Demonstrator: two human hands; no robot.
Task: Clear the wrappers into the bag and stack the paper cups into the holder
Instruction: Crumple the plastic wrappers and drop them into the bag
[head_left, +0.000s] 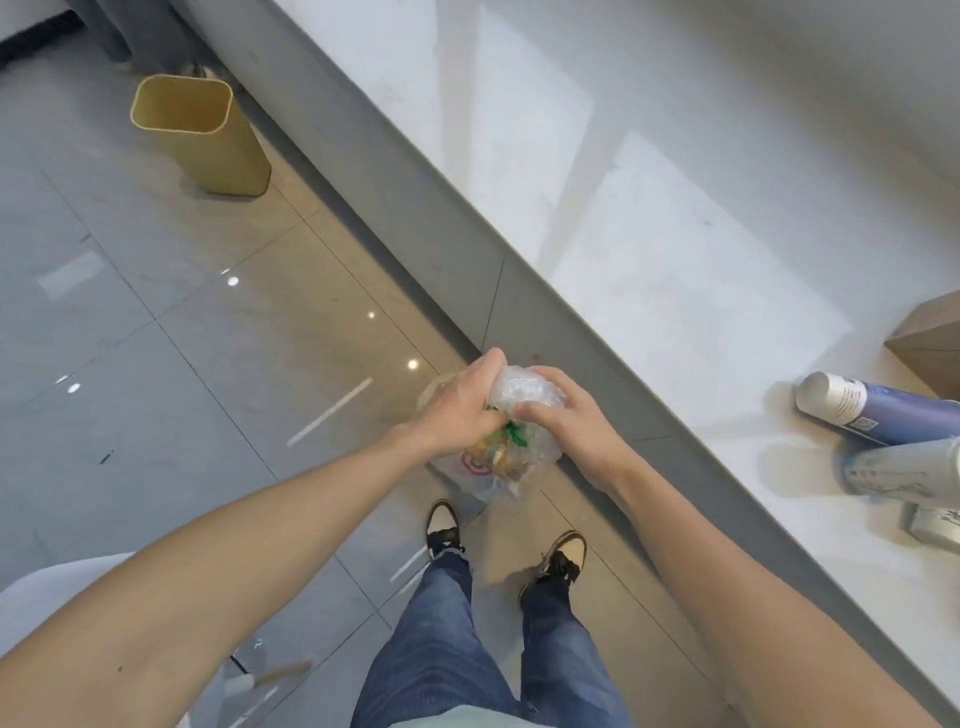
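Fingers of the left hand (460, 410) and the right hand (563, 415) are clenched round the gathered neck of one clear plastic bag (519, 452), held out over the floor (156, 364) just off the counter (675, 234) edge. It looks light, limp and slippery, so I'd keep the hold high on the bunched top. Crumpled wrappers (498, 457) show through the film, too jumbled to count. One tan bin (202, 135) stands well apart; two paper-cup sleeves (872, 410) lie on the counter. I can't make out a holder.
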